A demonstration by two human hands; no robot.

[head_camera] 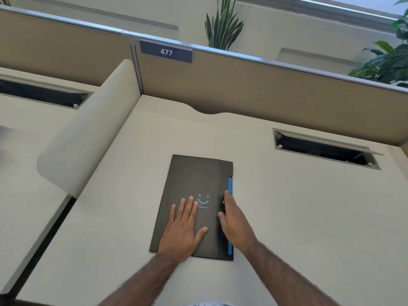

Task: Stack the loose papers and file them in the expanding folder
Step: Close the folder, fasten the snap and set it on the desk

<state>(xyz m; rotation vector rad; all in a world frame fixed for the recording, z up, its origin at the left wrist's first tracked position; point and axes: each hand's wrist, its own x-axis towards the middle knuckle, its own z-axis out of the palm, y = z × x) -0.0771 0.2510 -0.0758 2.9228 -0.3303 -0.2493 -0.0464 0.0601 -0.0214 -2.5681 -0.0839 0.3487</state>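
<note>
A black expanding folder [194,180] with a blue smiley print lies closed and flat on the beige desk [298,217], a blue strip showing along its right edge. My left hand [183,228] rests palm down on the cover, fingers spread. My right hand [234,219] lies on the folder's right flap by the small clasp, fingers extended along the edge. No loose papers are in sight.
A cable hatch [324,149] stands open at the back right of the desk. A tan partition [265,89] with a "477" sign [166,51] runs along the back. A curved divider [92,127] borders the left; plants stand behind.
</note>
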